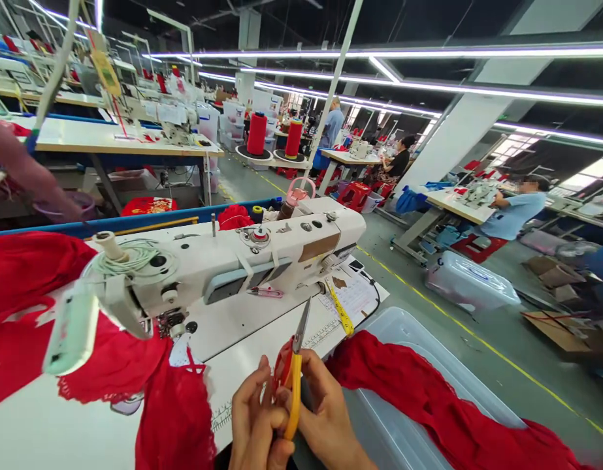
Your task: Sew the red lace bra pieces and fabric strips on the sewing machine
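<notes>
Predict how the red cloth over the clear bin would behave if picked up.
The red cloth would probably flop, since it drapes in loose folds across the bin. Its far end may trail, as it spills past the rim.

Scissor handle yel., fabric red, sewing mach. wht.

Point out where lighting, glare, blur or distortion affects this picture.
Head view, top: strip lights burn white; head view, right: windows wash out, the clear box catches glare, and the pillar slants, probably from lens distortion; head view, left edge: an arm looks smeared; head view, lower middle: the scissors look fairly crisp.
</notes>
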Tool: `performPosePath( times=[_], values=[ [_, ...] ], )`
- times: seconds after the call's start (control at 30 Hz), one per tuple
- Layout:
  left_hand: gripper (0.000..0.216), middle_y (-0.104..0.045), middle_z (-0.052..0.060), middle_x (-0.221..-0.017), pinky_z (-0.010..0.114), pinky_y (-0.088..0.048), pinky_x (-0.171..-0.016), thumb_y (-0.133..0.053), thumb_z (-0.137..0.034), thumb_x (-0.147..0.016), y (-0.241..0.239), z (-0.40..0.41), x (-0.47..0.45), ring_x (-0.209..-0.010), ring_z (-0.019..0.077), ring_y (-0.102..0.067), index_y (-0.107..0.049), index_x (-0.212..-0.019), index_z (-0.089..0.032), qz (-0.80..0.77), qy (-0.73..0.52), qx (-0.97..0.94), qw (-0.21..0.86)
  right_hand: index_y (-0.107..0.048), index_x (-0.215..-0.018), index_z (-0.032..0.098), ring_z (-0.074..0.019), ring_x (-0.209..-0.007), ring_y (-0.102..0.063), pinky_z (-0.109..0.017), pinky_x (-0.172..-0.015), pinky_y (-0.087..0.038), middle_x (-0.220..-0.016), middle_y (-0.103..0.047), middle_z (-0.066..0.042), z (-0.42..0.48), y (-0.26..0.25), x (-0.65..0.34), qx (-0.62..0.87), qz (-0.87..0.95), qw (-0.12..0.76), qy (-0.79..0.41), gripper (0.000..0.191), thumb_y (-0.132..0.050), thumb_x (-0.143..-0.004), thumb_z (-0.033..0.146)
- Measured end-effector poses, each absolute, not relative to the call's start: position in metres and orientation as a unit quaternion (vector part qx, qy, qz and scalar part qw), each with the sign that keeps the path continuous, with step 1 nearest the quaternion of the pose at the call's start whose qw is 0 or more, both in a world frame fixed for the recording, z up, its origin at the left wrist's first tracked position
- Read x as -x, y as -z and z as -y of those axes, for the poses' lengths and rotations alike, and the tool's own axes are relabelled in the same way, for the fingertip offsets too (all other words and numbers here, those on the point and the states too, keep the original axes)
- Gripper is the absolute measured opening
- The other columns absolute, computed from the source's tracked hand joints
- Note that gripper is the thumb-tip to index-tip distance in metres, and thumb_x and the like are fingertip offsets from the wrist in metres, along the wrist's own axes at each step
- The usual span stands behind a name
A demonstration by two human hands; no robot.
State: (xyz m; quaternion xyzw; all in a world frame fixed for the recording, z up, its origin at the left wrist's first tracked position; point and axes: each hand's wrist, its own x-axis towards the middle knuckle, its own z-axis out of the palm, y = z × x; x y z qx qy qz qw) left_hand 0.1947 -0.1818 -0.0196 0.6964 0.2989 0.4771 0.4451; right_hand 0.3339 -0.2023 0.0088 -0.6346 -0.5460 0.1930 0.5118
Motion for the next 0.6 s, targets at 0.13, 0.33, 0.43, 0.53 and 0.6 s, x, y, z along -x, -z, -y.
performPosePath(
  times=[0.13, 0.33, 0.43, 0.53, 0.6],
  values=[
    [0.023, -0.049, 0.014, -0.142, 0.047, -0.052, -0.107, -0.046, -0.035, -0.101, 0.024, 0.182, -0.182, -0.136, 0.03, -0.05, -0.061, -0.116, -0.025, -0.372, -0.472, -0.684, 0.414, -0.057, -0.123, 0.023, -0.0227, -0.086, -0.066, -0.036, -0.076, -0.057, -0.102, -0.069, -0.007, 0.184, 0.001, -0.375, 0.648, 0.629, 0.424, -0.062, 0.031, -0.055, -0.093, 0.026],
    [0.019, -0.058, 0.011, -0.128, 0.029, -0.054, -0.097, -0.046, -0.023, -0.099, 0.027, 0.191, -0.128, -0.119, 0.0204, -0.061, -0.062, -0.108, -0.024, -0.425, -0.431, -0.71, 0.36, -0.067, -0.118, 0.024, -0.0284, -0.095, -0.066, -0.043, -0.083, -0.055, -0.106, -0.072, -0.012, 0.141, 0.016, -0.481, 0.625, 0.76, 0.167, 0.058, 0.032, -0.05, -0.091, 0.027],
    [0.022, -0.061, 0.009, -0.12, 0.024, -0.054, -0.092, -0.048, -0.014, -0.097, 0.023, 0.188, -0.1, -0.11, 0.0169, -0.064, -0.062, -0.111, -0.024, -0.431, -0.442, -0.732, 0.288, -0.069, -0.117, 0.024, -0.0301, -0.092, -0.067, -0.045, -0.081, -0.054, -0.102, -0.073, -0.014, 0.126, 0.026, -0.497, 0.64, 0.753, 0.117, 0.096, 0.035, -0.049, -0.089, 0.025],
    [0.02, -0.064, 0.005, -0.101, 0.022, -0.055, -0.086, -0.053, -0.013, -0.093, 0.024, 0.19, -0.074, -0.094, 0.015, -0.066, -0.061, -0.109, -0.024, -0.482, -0.445, -0.729, 0.194, -0.068, -0.121, 0.024, -0.0329, -0.094, -0.066, -0.05, -0.082, -0.053, -0.105, -0.072, -0.015, 0.126, 0.027, -0.466, 0.648, 0.729, 0.149, 0.164, 0.035, -0.047, -0.092, 0.023],
    [0.005, -0.062, 0.001, -0.085, 0.018, -0.053, -0.07, -0.056, -0.023, -0.094, 0.032, 0.204, -0.057, -0.074, 0.0128, -0.063, -0.059, -0.097, -0.024, -0.576, -0.425, -0.675, 0.178, -0.067, -0.121, 0.024, -0.0297, -0.095, -0.066, -0.046, -0.084, -0.054, -0.105, -0.072, -0.013, 0.129, 0.023, -0.426, 0.592, 0.766, 0.216, 0.131, 0.032, -0.05, -0.095, 0.022]
  ],
)
